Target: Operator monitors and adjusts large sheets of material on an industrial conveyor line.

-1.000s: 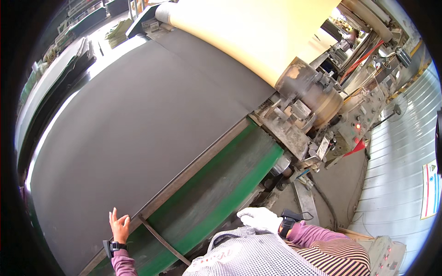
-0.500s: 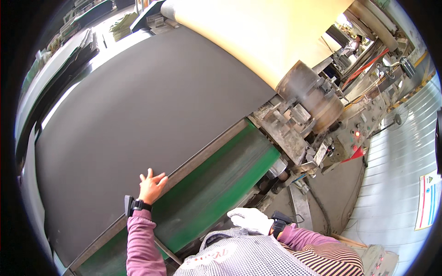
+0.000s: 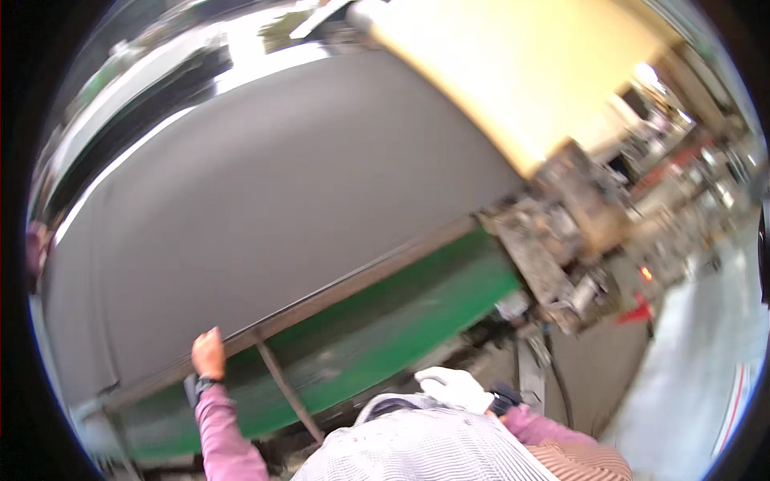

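A wide dark grey sheet point(image 3: 281, 200) lies across the machine bed, its near edge along a metal bar point(image 3: 353, 293). My bare left hand point(image 3: 208, 354), with a dark band at the wrist, is closed at that near edge, and its fingers appear to pinch the sheet. Motion blur softens the fingertips. Below the bar runs a green belt point(image 3: 401, 321) with a dark, worn middle. My right hand point(image 3: 455, 389), in a white glove, rests in front of my apron point(image 3: 401, 441), fingers lying flat with nothing in them.
A pale yellow sheet point(image 3: 513, 72) rises at the back. Right of the bed stand a rusty roller end point(image 3: 581, 192) and a lit red lamp point(image 3: 646, 273). A thin rod point(image 3: 289, 389) slants across the belt. At the far left edge another person point(image 3: 36, 248) partly shows.
My left hand has moved left along the sheet's edge and gone from spread fingers to closed. The view has shifted, and a crease or layer edge now shows at the sheet's left.
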Available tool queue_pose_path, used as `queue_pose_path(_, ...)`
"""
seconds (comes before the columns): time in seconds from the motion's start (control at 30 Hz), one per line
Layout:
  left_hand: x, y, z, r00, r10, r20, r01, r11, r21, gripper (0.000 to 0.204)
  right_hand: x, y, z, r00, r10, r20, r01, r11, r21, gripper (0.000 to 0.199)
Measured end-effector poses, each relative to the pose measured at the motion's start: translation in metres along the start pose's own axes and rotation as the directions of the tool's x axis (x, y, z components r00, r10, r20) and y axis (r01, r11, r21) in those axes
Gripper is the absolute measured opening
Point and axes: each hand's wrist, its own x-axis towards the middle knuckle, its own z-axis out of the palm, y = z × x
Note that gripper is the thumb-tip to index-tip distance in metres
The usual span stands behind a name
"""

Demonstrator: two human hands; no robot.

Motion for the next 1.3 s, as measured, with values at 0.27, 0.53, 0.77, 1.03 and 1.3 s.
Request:
queue_pose_path(0.27,0.045,0.136,-0.049,0.934,-0.354,-0.053,0.29,0.834,-0.47,0.042,0.016,0.025,0.023,0.997,0.028,-0.067,-0.001,0.926,0.377,0.023)
queue_pose_path(0.53,0.06,0.182,-0.051,0.991,-0.113,0.072,0.133,0.767,-0.628,0.052,0.021,0.024,0.02,1.0,0.023,0.0,-0.022,0.955,0.295,0.025)
queue_pose_path(0.77,0.047,0.147,-0.03,0.985,-0.081,0.149,0.144,0.869,-0.473,0.045,0.021,0.016,0.027,0.99,0.123,-0.065,-0.087,0.912,0.4,0.024)
queue_pose_path(1.03,0.064,0.115,-0.011,0.9,-0.329,-0.284,0.078,0.765,-0.639,0.036,0.022,0.011,0.021,0.991,0.133,-0.012,-0.122,0.936,0.329,0.023)
queue_pose_path(1.3,0.048,-0.059,0.01,0.643,-0.752,0.149,0.766,0.638,-0.086,0.057,0.037,-0.017,0.034,0.959,0.275,-0.07,-0.247,0.931,0.268,0.021)
